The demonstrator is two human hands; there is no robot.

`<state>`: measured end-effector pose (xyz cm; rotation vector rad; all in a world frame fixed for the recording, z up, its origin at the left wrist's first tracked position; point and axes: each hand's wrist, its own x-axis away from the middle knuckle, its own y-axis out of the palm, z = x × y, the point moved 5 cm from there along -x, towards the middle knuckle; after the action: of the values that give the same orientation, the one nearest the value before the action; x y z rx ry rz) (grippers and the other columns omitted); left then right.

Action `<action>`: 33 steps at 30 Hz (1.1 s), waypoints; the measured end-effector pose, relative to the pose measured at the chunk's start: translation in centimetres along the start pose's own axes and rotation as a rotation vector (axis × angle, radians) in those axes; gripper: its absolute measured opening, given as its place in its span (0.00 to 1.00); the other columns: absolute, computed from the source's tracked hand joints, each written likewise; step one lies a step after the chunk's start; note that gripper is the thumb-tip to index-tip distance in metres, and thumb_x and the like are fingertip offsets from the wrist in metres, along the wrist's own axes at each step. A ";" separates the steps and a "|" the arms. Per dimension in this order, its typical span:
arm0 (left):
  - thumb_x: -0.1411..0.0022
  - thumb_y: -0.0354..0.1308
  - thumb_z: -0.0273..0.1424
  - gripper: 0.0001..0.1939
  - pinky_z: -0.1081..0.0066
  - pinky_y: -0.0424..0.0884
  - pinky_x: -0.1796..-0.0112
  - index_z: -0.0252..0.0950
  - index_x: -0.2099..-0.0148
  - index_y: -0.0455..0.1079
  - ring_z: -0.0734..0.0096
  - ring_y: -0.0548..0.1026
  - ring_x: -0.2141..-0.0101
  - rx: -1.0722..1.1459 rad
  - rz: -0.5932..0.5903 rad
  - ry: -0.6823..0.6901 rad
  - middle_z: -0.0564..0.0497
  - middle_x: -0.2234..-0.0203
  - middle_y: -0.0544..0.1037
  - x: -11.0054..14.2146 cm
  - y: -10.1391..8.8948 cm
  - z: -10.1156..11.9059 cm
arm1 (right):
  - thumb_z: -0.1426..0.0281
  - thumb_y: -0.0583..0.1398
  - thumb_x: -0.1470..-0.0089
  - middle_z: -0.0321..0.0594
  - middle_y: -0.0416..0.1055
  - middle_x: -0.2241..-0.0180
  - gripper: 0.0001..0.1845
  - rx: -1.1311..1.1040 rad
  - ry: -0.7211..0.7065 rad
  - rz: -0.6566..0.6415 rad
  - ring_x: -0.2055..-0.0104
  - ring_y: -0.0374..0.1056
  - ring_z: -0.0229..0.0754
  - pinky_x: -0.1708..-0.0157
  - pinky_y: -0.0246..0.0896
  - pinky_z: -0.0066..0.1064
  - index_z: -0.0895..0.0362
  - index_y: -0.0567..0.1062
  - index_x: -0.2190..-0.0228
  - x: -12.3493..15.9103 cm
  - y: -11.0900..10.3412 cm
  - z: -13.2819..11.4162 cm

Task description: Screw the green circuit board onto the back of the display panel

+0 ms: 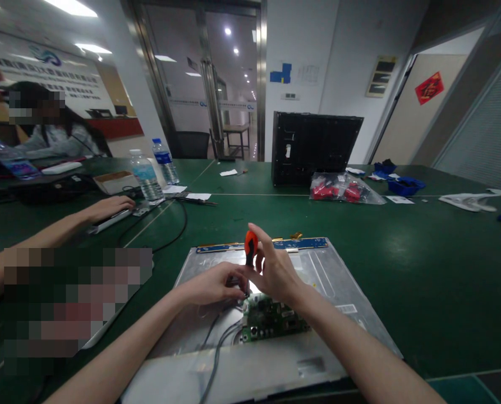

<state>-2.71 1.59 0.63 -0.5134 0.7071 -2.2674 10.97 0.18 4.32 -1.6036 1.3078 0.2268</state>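
Observation:
A screwdriver point(251, 242) with an orange and black handle stands upright over a green circuit board point(271, 322). My right hand point(277, 272) is closed around its handle, the index finger raised near the top. Beside the shaft, my left hand point(216, 283) is closed, fingertips pinched close to the screwdriver's tip at the board's upper left corner. Whether the fingers touch the shaft or a small part is hidden. Under the board lies a silvery metal display panel point(338, 286) with a blue circuit strip point(307, 243) along its far edge. Dark cables point(216, 359) run from the board toward me.
To my left, another person's hand point(111, 209) rests by a pale device. Water bottles point(146, 174) stand behind it. A black monitor housing point(313, 147) and a plastic bag with red parts point(345, 189) are at the back. Blue trays point(405, 185) and a white bracket point(471, 200) lie right.

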 end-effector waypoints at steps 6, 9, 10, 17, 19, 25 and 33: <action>0.47 0.62 0.32 0.05 0.69 0.69 0.62 0.36 0.67 0.74 0.65 0.73 0.66 0.031 0.025 0.035 0.52 0.69 0.78 0.1 -0.1 0.1 | 0.72 0.58 0.45 0.37 0.73 0.67 0.40 -0.070 -0.033 0.015 0.77 0.67 0.36 0.80 0.61 0.27 0.53 0.48 0.36 0.0 -0.6 -0.5; 0.47 0.62 0.32 0.05 0.70 0.69 0.63 0.36 0.67 0.74 0.66 0.73 0.67 0.036 0.017 0.031 0.53 0.70 0.78 0.1 -0.1 0.2 | 0.73 0.57 0.45 0.38 0.73 0.66 0.39 -0.088 -0.047 0.022 0.77 0.67 0.35 0.80 0.61 0.27 0.53 0.48 0.35 0.0 -0.6 -0.6; 0.47 0.62 0.32 0.05 0.70 0.69 0.63 0.36 0.67 0.74 0.65 0.73 0.67 0.036 0.017 0.030 0.52 0.70 0.79 0.0 -0.1 0.2 | 0.73 0.57 0.45 0.38 0.73 0.67 0.39 -0.088 -0.048 0.024 0.77 0.67 0.35 0.81 0.61 0.27 0.54 0.48 0.36 0.1 -0.6 -0.6; 0.48 0.62 0.32 0.05 0.68 0.71 0.61 0.37 0.67 0.75 0.64 0.74 0.65 0.050 0.011 0.017 0.52 0.68 0.80 -0.1 -0.2 0.3 | 0.71 0.59 0.44 0.32 0.70 0.73 0.38 -0.005 -0.035 0.067 0.81 0.62 0.34 0.81 0.57 0.27 0.54 0.49 0.36 0.1 -0.6 -0.6; 0.48 0.61 0.32 0.05 0.68 0.71 0.61 0.37 0.67 0.75 0.64 0.74 0.65 0.048 0.012 0.019 0.52 0.67 0.80 -0.1 -0.2 0.4 | 0.70 0.59 0.44 0.34 0.71 0.71 0.38 0.005 -0.039 0.069 0.80 0.62 0.34 0.81 0.58 0.28 0.54 0.49 0.37 0.1 -0.5 -0.5; 0.48 0.62 0.33 0.06 0.70 0.69 0.65 0.36 0.68 0.74 0.65 0.72 0.68 0.010 0.012 0.017 0.53 0.71 0.77 -0.2 -0.2 -0.1 | 0.70 0.59 0.44 0.35 0.72 0.71 0.38 -0.029 -0.040 0.021 0.77 0.67 0.38 0.78 0.63 0.29 0.55 0.50 0.36 0.0 -0.5 -0.7; 0.49 0.62 0.33 0.06 0.69 0.69 0.64 0.36 0.67 0.73 0.65 0.73 0.67 0.016 0.036 0.007 0.53 0.70 0.78 0.0 -0.1 -0.2 | 0.72 0.57 0.44 0.38 0.73 0.65 0.37 -0.013 -0.077 0.044 0.78 0.65 0.36 0.78 0.65 0.30 0.55 0.49 0.36 0.2 -0.4 -0.9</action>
<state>-2.89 1.71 0.59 -0.4818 0.6955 -2.2408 11.03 -0.68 4.86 -1.5626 1.2857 0.3212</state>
